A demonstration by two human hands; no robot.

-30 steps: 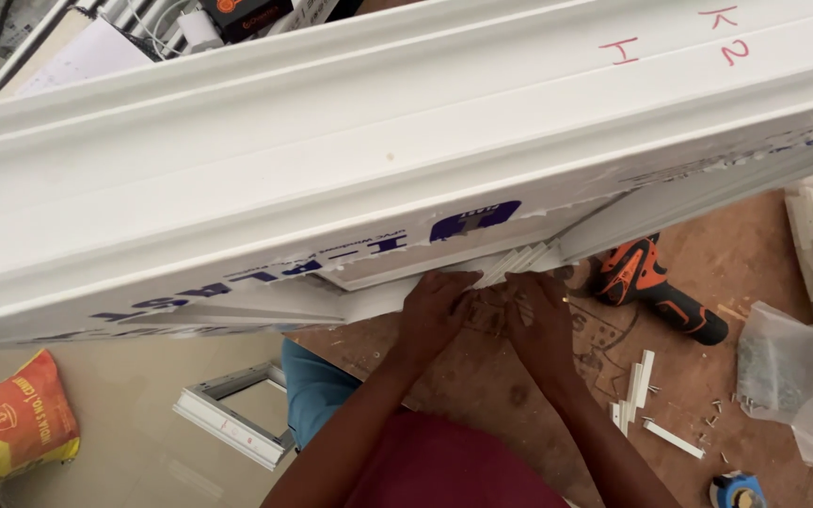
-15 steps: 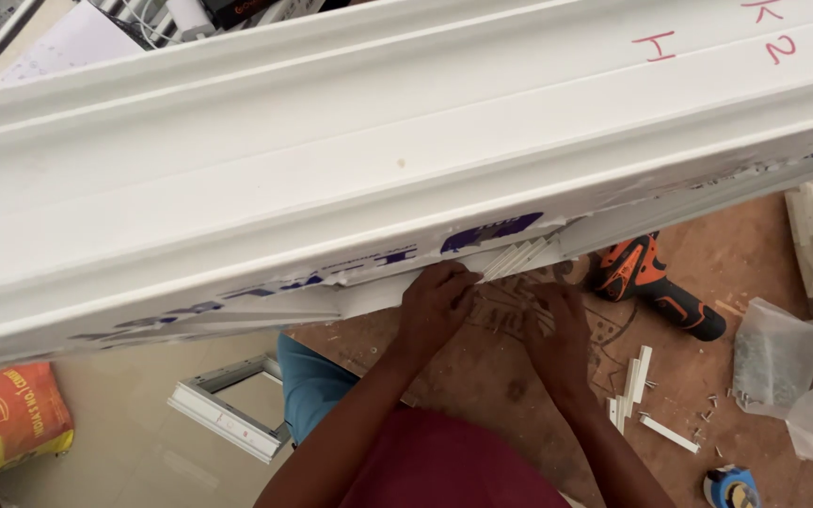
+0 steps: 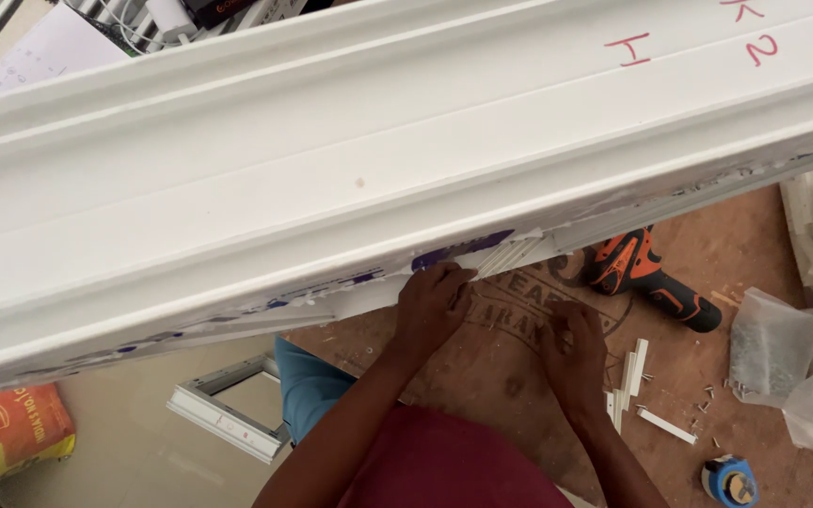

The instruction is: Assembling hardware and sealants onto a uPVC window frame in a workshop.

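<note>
1. A long white plastic frame profile [image 3: 359,179] fills the upper view, running diagonally from lower left to upper right above a brown wooden work surface [image 3: 519,367]. Its top is smooth, ridged lengthwise, with red hand-marked characters near the right end.
2. My left hand [image 3: 433,306] is at the profile's near lower edge, fingers curled against it beside short white ribbed strips [image 3: 512,252] tucked there. I cannot tell whether it pinches a strip or only presses on the edge.
3. My right hand [image 3: 573,353] rests lower, on the board, fingers drawn together. What it holds, if anything, is hidden.
4. Handling judgement: the profile looks stiff, hollow and fairly light for its length, awkward to swing. It is slick-faced, so the ribbed underside edge offers better grip than the top.
5. The strips look thin and brittle, best taken by their ends.
6. Around: an orange-black cordless driver [image 3: 649,279], loose white offcuts [image 3: 634,372], a clear bag [image 3: 772,356], a blue tape measure [image 3: 729,479], a yellow sack [image 3: 7,442] on the floor.
</note>
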